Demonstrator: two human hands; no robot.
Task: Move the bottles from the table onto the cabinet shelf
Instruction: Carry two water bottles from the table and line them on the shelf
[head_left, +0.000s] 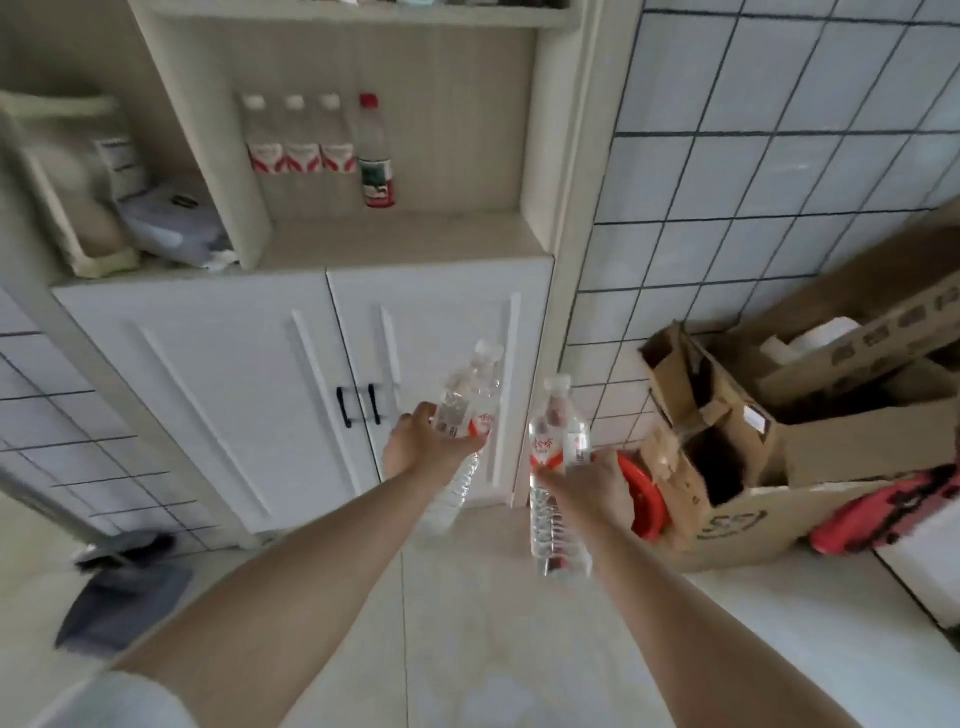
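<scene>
White tiled walls (779, 130) flank cabinet shelf (405, 241) holding four bottles (317, 145).

Shelf bottles (317, 143) blurred; labels perhaps red-white, unreadable.

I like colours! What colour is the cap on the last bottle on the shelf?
Red, on the rightmost shelf bottle, head view.

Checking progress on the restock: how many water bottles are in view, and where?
7. Four stand on the cabinet shelf: three white-capped, one red-capped. One is in the left hand, two in the right.
</scene>
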